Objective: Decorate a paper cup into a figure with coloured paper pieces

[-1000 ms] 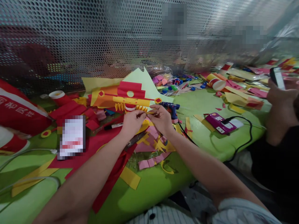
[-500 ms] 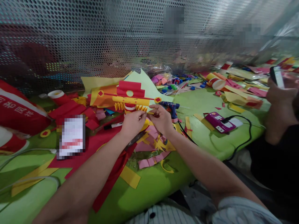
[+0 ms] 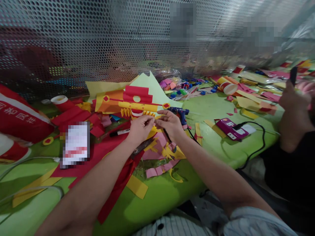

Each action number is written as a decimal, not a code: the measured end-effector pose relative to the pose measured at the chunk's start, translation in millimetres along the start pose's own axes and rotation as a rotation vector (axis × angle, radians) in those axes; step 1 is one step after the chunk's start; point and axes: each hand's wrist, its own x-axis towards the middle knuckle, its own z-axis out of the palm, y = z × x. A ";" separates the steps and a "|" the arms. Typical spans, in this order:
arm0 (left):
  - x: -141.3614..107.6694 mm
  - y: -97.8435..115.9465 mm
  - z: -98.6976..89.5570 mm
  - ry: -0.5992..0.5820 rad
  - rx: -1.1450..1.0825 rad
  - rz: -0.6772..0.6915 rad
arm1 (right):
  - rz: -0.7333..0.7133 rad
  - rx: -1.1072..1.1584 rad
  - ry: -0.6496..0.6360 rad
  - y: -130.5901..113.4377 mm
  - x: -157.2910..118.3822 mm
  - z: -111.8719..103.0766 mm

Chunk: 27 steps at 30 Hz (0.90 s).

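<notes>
My left hand (image 3: pixel 140 129) and my right hand (image 3: pixel 170 125) meet fingertip to fingertip over the middle of the table. Both are closed in a pinch on a small yellow paper strip (image 3: pixel 159 116), mostly covered by the fingers. Just behind them stands a paper figure with a yellow face band (image 3: pixel 123 105), a red hat (image 3: pixel 137 91) and pleated yellow arms (image 3: pixel 126 112). A red-and-white paper cup (image 3: pixel 136 112) forms its body, partly hidden by my left hand. A blue glue gun (image 3: pixel 181 114) lies beyond my right hand.
Paper scraps (image 3: pixel 159 170), a black marker (image 3: pixel 119 132) and a phone (image 3: pixel 75 144) lie around my forearms. A purple power strip (image 3: pixel 231 129) with a black cable is at right. A co-worker's hand (image 3: pixel 294 96) holds a phone (image 3: pixel 293 76). Perforated metal (image 3: pixel 110 42) closes off the back.
My fingertips have shifted slightly, with less of the yellow strip showing between them. At right, the co-worker's phone has turned so its screen no longer shows.
</notes>
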 end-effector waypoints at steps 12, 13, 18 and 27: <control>-0.1 -0.6 0.7 0.008 -0.059 -0.012 | -0.048 -0.027 0.006 -3.9 -0.9 0.4; -0.1 -0.6 0.5 0.006 -0.056 -0.019 | -0.054 -0.040 -0.004 -3.9 -1.0 0.4; 1.1 -1.5 -1.5 -0.014 0.021 -0.008 | -0.098 -0.113 -0.068 0.6 1.8 -5.1; 2.6 -9.8 5.7 -0.008 0.044 -0.122 | -0.269 -0.425 0.041 21.8 21.3 -24.3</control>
